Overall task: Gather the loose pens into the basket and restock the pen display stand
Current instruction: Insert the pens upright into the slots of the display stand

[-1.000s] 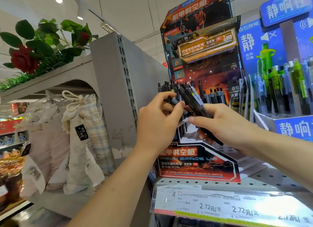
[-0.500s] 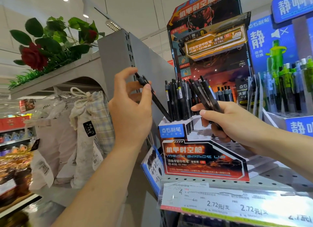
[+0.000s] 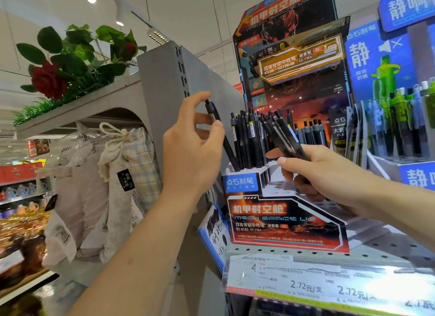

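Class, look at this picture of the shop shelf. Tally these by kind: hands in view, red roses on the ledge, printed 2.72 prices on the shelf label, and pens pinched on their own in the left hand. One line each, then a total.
Hands: 2 (left hand, right hand)
Red roses: 2 (large rose, small rose)
2.72 prices: 2 (first price, second price)
Single pen in left hand: 1
Total: 7

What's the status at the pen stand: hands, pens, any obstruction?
Left hand pinching single black pen, tip in display stand corner slot. Right hand gripping pen bundle. Nothing blocking the slots.
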The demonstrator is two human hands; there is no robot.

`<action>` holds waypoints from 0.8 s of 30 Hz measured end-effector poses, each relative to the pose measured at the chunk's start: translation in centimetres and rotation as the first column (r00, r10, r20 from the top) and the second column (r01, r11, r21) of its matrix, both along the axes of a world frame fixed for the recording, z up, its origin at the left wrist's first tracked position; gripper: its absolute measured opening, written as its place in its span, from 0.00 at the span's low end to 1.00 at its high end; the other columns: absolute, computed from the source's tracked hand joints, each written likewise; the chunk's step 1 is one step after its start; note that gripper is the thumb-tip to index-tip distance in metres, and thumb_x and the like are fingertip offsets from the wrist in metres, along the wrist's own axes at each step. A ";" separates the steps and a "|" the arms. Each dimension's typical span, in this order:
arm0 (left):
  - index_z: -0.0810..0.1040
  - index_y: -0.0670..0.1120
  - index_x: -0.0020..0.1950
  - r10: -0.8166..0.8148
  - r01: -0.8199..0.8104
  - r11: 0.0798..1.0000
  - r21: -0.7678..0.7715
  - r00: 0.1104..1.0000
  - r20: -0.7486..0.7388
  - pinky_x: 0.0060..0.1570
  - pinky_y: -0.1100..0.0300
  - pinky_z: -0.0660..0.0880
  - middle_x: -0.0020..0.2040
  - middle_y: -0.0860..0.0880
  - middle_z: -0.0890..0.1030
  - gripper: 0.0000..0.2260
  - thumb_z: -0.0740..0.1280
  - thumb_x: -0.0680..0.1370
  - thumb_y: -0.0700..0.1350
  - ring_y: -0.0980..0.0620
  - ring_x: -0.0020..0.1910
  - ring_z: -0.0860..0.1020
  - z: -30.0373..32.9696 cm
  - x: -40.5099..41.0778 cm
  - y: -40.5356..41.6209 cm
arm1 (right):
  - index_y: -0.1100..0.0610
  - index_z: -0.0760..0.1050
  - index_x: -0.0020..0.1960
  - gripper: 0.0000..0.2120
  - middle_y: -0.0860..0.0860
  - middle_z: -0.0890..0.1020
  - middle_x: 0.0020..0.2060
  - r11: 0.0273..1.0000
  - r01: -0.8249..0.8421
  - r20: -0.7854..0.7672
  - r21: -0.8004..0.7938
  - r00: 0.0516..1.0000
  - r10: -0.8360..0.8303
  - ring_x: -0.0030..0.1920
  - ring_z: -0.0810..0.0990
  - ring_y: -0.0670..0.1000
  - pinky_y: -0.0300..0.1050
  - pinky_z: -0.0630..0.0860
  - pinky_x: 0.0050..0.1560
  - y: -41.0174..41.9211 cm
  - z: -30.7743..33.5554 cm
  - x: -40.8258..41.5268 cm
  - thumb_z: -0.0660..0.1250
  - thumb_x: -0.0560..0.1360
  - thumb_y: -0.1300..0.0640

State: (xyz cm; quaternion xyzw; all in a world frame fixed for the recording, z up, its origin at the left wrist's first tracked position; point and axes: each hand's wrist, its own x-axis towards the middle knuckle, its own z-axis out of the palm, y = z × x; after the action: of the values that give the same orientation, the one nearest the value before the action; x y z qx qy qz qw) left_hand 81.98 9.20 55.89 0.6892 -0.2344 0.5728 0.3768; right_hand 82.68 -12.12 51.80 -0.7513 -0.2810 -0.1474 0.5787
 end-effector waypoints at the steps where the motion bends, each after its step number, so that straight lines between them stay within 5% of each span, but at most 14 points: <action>1: 0.70 0.60 0.68 0.019 -0.018 0.999 0.043 1.000 -0.013 0.38 0.64 0.81 0.43 0.60 0.80 0.19 0.67 0.79 0.45 0.63 0.39 0.81 0.0 -0.1 -0.1 | 0.37 0.80 0.34 0.21 0.42 0.73 0.24 1.000 0.005 0.007 -0.007 1.000 -0.005 0.21 0.68 0.44 0.34 0.66 0.22 0.1 0.0 -0.1 0.63 0.83 0.52; 3: 0.66 0.60 0.70 0.053 -0.047 0.993 0.111 0.997 -0.048 0.35 0.68 0.77 0.38 0.57 0.80 0.24 0.67 0.78 0.44 0.60 0.37 0.81 -0.1 -0.2 -0.2 | 0.36 0.78 0.30 0.24 0.41 0.72 0.22 0.999 0.020 0.024 -0.030 1.000 -0.019 0.21 0.67 0.43 0.34 0.65 0.22 0.1 0.0 -0.1 0.63 0.83 0.51; 7: 0.57 0.63 0.76 0.180 -0.140 0.965 0.222 0.969 -0.171 0.34 0.54 0.79 0.37 0.55 0.79 0.33 0.66 0.75 0.44 0.53 0.30 0.80 0.0 -0.4 -0.4 | 0.33 0.78 0.31 0.23 0.41 0.73 0.22 0.999 0.027 0.029 -0.045 0.999 -0.025 0.21 0.67 0.43 0.33 0.65 0.22 0.2 0.0 -0.2 0.63 0.83 0.49; 10: 0.51 0.63 0.78 0.302 -0.212 0.919 0.333 0.921 -0.247 0.36 0.48 0.81 0.38 0.53 0.81 0.36 0.64 0.75 0.46 0.52 0.30 0.80 0.3 -0.4 -0.6 | 0.42 0.81 0.41 0.12 0.45 0.75 0.29 0.999 0.030 0.008 -0.042 1.000 -0.030 0.24 0.69 0.45 0.37 0.66 0.24 0.1 0.0 -0.1 0.64 0.81 0.46; 12: 0.49 0.64 0.78 0.372 -0.248 0.883 0.399 0.888 -0.271 0.39 0.48 0.81 0.38 0.53 0.81 0.36 0.62 0.74 0.48 0.50 0.35 0.80 0.3 -0.4 -0.8 | 0.48 0.78 0.40 0.13 0.47 0.75 0.31 0.998 0.046 0.012 -0.053 0.999 -0.046 0.25 0.69 0.46 0.37 0.66 0.25 -0.1 -0.1 0.2 0.64 0.80 0.44; 16: 0.46 0.62 0.78 0.429 -0.280 0.855 0.437 0.855 -0.292 0.36 0.49 0.80 0.32 0.52 0.80 0.37 0.61 0.73 0.49 0.48 0.32 0.79 0.2 -0.3 -1.3 | 0.42 0.76 0.33 0.18 0.46 0.76 0.29 1.000 0.022 0.000 -0.016 1.000 -0.022 0.24 0.69 0.46 0.36 0.66 0.23 0.1 -0.1 0.3 0.63 0.82 0.46; 24: 0.48 0.60 0.79 0.494 -0.265 0.801 0.537 0.799 -0.342 0.31 0.54 0.74 0.31 0.50 0.78 0.34 0.59 0.75 0.51 0.46 0.34 0.78 1.3 0.2 -1.5 | 0.52 0.75 0.39 0.14 0.49 0.72 0.26 0.998 0.049 -0.012 -0.043 0.999 -0.050 0.24 0.69 0.47 0.36 0.66 0.23 0.0 -0.1 0.0 0.62 0.83 0.50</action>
State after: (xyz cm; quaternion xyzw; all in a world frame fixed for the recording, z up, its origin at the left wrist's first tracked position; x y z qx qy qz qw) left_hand 82.13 7.70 57.21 0.9085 -0.1188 0.3825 0.1195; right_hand 82.64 -12.16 51.73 -0.7711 -0.2616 -0.1508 0.5606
